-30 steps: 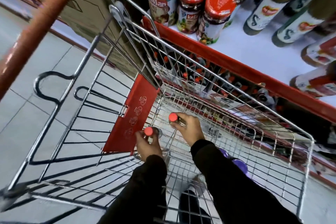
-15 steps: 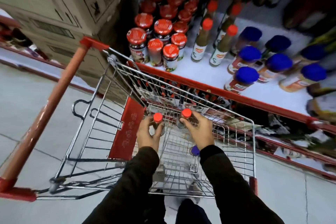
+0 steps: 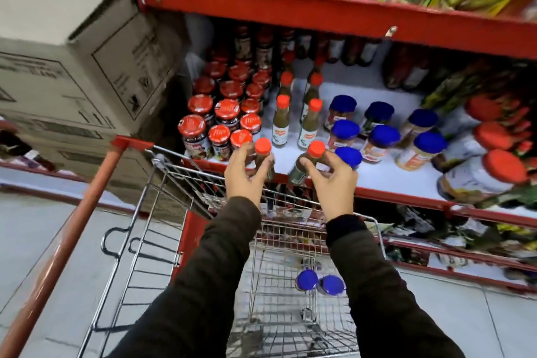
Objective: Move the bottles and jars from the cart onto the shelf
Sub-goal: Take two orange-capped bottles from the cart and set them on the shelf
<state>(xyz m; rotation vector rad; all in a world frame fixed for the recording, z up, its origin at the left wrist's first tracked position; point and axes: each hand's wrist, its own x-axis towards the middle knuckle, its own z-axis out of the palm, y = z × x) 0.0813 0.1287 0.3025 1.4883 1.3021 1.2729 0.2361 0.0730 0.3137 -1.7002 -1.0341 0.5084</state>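
Observation:
My left hand (image 3: 247, 176) grips a slim orange-capped sauce bottle (image 3: 263, 150). A second orange-capped sauce bottle (image 3: 308, 161) is gripped by my right hand (image 3: 334, 180). Both bottles hover over the front edge of the white shelf (image 3: 386, 176), above the wire cart (image 3: 203, 200). Matching orange-capped bottles (image 3: 281, 122) stand on the shelf just beyond. Two blue-lidded jars (image 3: 319, 283) lie in the cart basket below my arms.
Red-lidded jars (image 3: 223, 122) crowd the shelf's left side and blue-lidded jars (image 3: 377, 136) its middle. A red upper shelf (image 3: 319, 13) overhangs. Stacked cardboard boxes (image 3: 72, 73) stand at the left. The cart's orange handle (image 3: 75, 218) runs down the left.
Both hands have lifted the two orange-capped bottles out of the cart basket and up to the shelf's front edge. The view has tilted up toward the shelves.

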